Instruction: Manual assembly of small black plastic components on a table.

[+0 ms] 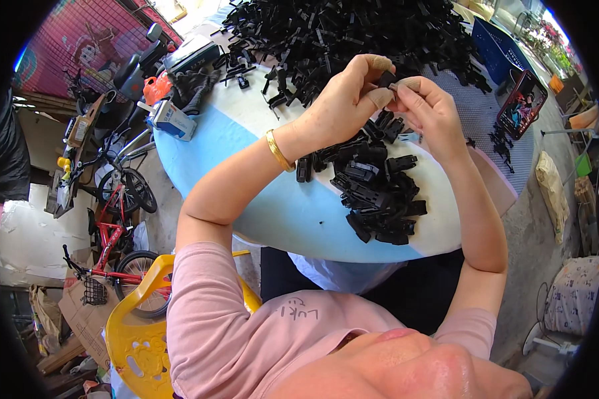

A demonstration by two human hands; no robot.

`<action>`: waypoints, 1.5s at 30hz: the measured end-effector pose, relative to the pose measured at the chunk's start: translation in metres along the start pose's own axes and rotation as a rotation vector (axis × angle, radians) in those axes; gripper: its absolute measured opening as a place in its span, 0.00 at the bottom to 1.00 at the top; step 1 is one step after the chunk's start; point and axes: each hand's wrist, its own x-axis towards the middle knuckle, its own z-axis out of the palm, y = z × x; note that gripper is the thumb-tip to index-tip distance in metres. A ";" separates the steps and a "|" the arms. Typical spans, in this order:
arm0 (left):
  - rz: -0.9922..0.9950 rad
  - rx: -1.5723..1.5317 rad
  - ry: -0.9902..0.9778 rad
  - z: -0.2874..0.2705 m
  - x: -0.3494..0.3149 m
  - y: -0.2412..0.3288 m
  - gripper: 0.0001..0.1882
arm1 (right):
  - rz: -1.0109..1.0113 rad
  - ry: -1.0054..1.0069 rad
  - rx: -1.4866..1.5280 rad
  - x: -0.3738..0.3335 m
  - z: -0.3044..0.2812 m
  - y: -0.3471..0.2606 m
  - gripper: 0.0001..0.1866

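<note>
Above the table, my left hand point(349, 93) pinches a small black plastic part point(387, 79) between thumb and fingers. My right hand point(431, 112) closes its thumb and forefinger at the same part's right side; whether a tinier piece is between those fingertips cannot be made out. Tan coverings wrap some fingertips. Just under both hands lies a small pile of black plastic pieces point(379, 186) on the table. Beyond them spreads a large heap of similar loose black parts point(353, 33).
The round table point(273, 213) has a blue and white top. A phone point(522, 105) leans at the right, by a blue basket point(498, 50). At the left edge stand a blue and white carton point(172, 121) and a red bag point(156, 88). A yellow chair point(136, 332) is at lower left.
</note>
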 end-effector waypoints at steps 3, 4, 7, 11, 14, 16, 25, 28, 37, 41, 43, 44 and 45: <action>0.129 0.192 0.106 0.000 -0.002 -0.003 0.18 | -0.057 0.031 -0.182 -0.001 0.004 -0.003 0.08; 0.083 0.213 0.106 -0.001 -0.003 -0.002 0.17 | -0.044 0.043 -0.224 -0.001 0.005 -0.004 0.08; 0.079 0.261 0.129 0.000 -0.004 0.000 0.16 | -0.030 0.043 -0.301 -0.002 0.006 -0.007 0.08; 0.107 0.208 0.165 0.004 -0.003 0.004 0.13 | -0.244 0.034 -0.402 -0.001 0.002 -0.001 0.07; -0.049 0.225 0.099 0.003 -0.005 0.016 0.10 | -0.298 0.038 -0.454 -0.004 0.004 -0.005 0.07; -0.007 0.238 0.119 0.003 -0.007 0.011 0.10 | -0.049 0.021 -0.339 -0.005 0.007 -0.009 0.07; 0.304 0.399 0.182 0.004 -0.005 0.006 0.11 | 0.169 -0.035 -0.015 -0.003 0.001 -0.009 0.09; 0.110 -0.130 0.199 0.003 0.005 0.011 0.17 | -0.331 0.072 -0.414 0.000 0.002 -0.008 0.09; -0.322 -0.819 -0.025 -0.010 0.004 0.007 0.14 | -0.371 0.038 -0.369 -0.006 -0.006 -0.015 0.08; -0.348 -0.789 -0.144 -0.006 0.000 0.008 0.15 | -0.390 -0.017 -0.246 -0.005 -0.008 -0.013 0.10; -0.319 -0.800 -0.030 -0.007 0.002 0.007 0.14 | -0.422 -0.075 -0.170 -0.006 -0.016 -0.020 0.11; -0.318 -0.798 -0.027 -0.009 0.003 0.007 0.14 | -0.423 -0.078 -0.169 -0.007 -0.015 -0.020 0.11; -0.328 -0.806 -0.007 -0.010 0.002 0.007 0.14 | -0.382 -0.102 -0.169 -0.007 -0.013 -0.020 0.11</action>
